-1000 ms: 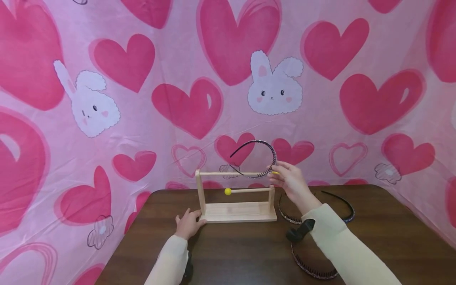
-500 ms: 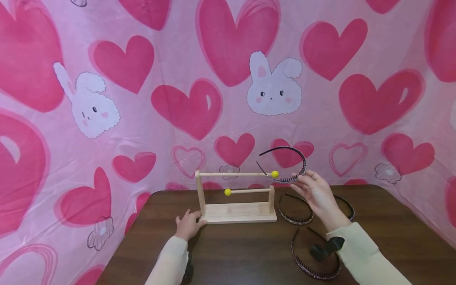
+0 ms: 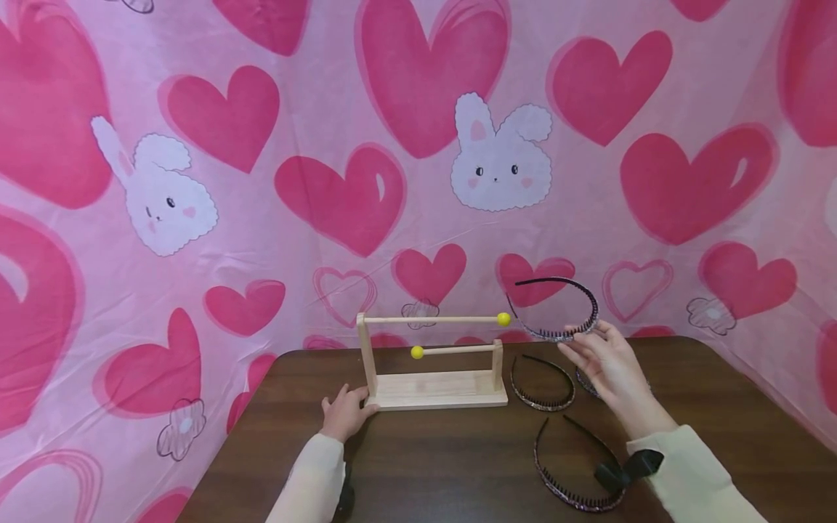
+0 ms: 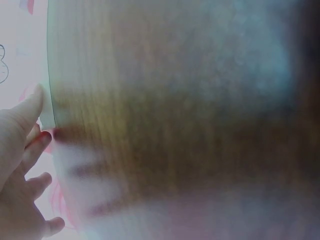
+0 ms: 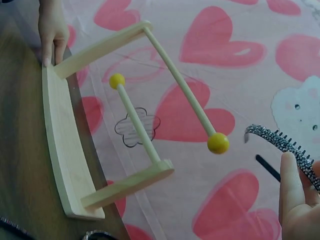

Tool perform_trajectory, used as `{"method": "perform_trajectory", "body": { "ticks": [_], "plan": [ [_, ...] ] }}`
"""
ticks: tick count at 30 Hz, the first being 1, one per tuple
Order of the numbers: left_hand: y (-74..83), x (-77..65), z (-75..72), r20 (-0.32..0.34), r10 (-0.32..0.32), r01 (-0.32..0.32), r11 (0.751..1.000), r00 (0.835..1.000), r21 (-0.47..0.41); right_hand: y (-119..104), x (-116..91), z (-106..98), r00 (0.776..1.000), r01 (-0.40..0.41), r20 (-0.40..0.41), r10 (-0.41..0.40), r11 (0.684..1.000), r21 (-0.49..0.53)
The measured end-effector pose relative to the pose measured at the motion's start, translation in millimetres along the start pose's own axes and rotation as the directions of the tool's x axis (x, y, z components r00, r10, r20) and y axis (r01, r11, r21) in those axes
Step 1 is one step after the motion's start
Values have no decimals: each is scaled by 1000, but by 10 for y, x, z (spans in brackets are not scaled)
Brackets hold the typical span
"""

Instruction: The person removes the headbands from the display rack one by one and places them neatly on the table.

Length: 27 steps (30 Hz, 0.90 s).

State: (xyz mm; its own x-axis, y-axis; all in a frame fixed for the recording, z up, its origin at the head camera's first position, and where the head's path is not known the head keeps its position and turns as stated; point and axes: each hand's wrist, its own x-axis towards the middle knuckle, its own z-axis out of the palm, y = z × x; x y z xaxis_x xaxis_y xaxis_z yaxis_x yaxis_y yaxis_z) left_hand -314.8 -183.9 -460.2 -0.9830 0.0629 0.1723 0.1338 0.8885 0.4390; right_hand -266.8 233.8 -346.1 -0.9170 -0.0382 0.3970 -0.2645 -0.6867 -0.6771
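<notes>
My right hand (image 3: 608, 367) pinches a black toothed headband (image 3: 554, 337) with a glittery outer band, held up in the air to the right of a wooden stand (image 3: 437, 391). In the right wrist view the same headband (image 5: 285, 143) lies between thumb and fingers, beyond the yellow ball (image 5: 218, 143) on the upper rod's free end. My left hand (image 3: 346, 412) holds the left end of the stand's base, thumb at the front and other fingers behind. The stand's two rods, each tipped with a yellow ball, carry nothing.
Several more headbands lie on the dark wooden table (image 3: 445, 465): one (image 3: 546, 404) right beside the stand, one (image 3: 582, 501) nearer the front, and one (image 3: 586, 385) partly hidden behind my right hand. A pink cloth (image 3: 418, 218) with hearts and rabbits hangs behind the table.
My right hand has moved rightward and slightly down with the headband, away from the upper rod, uncovering its yellow ball. The left hand and the stand have stayed put.
</notes>
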Motion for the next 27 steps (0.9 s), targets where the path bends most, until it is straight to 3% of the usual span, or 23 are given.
{"method": "perform_trajectory", "body": {
  "ticks": [8,16,27],
  "plan": [
    [-7,13,11,1,2,-2,1000,1000,2,-100,-196,-187,999,16,-40,-13,999,52],
    [16,4,13,10,0,0,1000,1000,-1,-166,-477,-508,995,-21,-90,32,992,125],
    [-13,-36,12,-20,24,-25,999,1000,-30,-195,-946,-885,974,-209,-49,220,963,168]
  ]
}}
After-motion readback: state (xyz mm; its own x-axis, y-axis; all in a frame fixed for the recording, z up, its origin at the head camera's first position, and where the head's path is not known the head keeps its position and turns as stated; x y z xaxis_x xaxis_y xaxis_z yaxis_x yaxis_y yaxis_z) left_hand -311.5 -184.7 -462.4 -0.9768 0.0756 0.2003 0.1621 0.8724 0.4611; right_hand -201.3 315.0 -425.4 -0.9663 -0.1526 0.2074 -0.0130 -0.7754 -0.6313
